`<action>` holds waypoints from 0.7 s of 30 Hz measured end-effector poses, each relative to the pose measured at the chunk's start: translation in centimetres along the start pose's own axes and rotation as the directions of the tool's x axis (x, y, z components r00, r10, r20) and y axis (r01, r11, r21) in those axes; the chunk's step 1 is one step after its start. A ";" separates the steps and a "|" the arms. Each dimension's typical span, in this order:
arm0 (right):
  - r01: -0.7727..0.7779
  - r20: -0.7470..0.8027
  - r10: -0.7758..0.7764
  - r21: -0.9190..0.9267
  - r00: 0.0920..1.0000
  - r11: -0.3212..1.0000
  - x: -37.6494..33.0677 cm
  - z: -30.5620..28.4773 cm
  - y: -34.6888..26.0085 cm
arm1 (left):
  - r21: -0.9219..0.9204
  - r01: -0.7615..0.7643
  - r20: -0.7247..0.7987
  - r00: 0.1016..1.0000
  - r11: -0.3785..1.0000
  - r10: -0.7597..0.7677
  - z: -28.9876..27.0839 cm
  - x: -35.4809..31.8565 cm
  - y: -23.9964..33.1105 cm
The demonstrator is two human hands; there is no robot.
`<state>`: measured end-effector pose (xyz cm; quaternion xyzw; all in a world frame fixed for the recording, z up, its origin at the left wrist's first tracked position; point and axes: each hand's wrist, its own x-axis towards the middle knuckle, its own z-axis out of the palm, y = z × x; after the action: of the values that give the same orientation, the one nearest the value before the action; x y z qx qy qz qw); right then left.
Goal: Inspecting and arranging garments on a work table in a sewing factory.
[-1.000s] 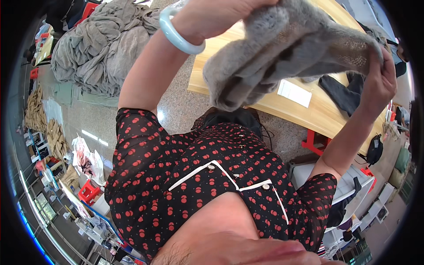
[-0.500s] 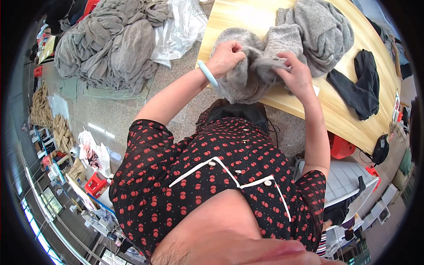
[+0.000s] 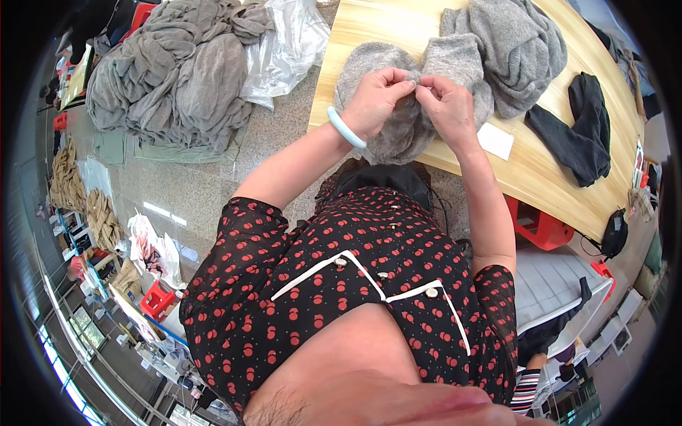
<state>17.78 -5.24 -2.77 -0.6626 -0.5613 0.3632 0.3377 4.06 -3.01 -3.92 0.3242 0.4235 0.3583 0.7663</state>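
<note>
A grey knitted garment lies bunched over the near left edge of the wooden table. My left hand, with a pale blue bangle on its wrist, pinches the knit between thumb and forefinger. Right beside it, my right hand pinches the same garment, and the two sets of fingertips nearly meet. The exact bit of fabric between the fingers is too small to make out. More grey knit is heaped behind and to the right. A small white card lies by my right wrist.
On the table's right lies a folded black garment. To the left, a big pile of grey knitwear sits on the floor beside clear plastic sheeting. A red plastic stool stands under the table, near a white-covered surface.
My hands have come together, the right one moving left and up, and both now pinch the knit at one spot. The white card is now more fully exposed.
</note>
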 end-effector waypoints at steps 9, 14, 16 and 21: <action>0.111 -0.151 -0.111 -0.005 0.982 0.994 -0.2 1.8 0.8 | 0.772 -0.461 0.092 0.762 0.438 0.641 -0.1 0.4 -2.3; 0.094 -0.104 -0.099 -0.052 0.990 0.994 -1.0 2.6 2.4 | 0.655 -0.284 0.055 0.942 0.701 0.331 -1.3 0.4 -3.0; 0.075 -0.079 -0.079 -0.060 0.994 0.995 -1.3 2.3 2.8 | 0.618 -0.214 0.040 0.970 0.756 0.241 -1.6 0.2 -3.0; 0.060 0.163 -0.045 -0.089 0.986 0.994 -2.6 -2.1 1.8 | 0.184 0.247 0.259 0.921 0.951 -0.290 -3.8 -0.4 0.6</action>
<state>20.16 -8.18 -2.98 -0.6311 -0.6206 0.3796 0.2692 0.39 -2.33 -4.92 0.3666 0.3755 0.1673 0.8346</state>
